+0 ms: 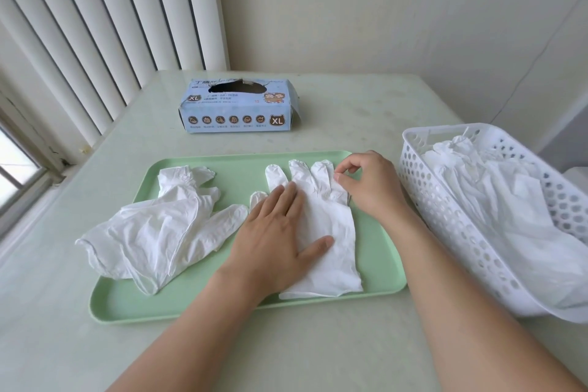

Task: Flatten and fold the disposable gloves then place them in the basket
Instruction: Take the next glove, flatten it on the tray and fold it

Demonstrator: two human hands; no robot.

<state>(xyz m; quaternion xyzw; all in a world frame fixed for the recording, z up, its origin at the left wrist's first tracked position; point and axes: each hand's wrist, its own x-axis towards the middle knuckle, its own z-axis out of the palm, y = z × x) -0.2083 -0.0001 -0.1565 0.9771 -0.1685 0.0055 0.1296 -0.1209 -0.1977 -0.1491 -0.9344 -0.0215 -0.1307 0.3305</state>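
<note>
Here the left hand [280, 232] lies flat, fingers straight, pressing down a white glove [327, 232] spread on the right half of the green tray [191, 305]. The right hand [369, 184] curls its fingers and pinches that glove's outermost finger near the tray's far right corner. A crumpled pile of gloves [159, 232] sits on the tray's left half, hanging over its edge. The white basket [445, 200], right of the tray, holds more gloves. A blue glove box [237, 106] stands beyond the tray on the table [366, 111].
</note>
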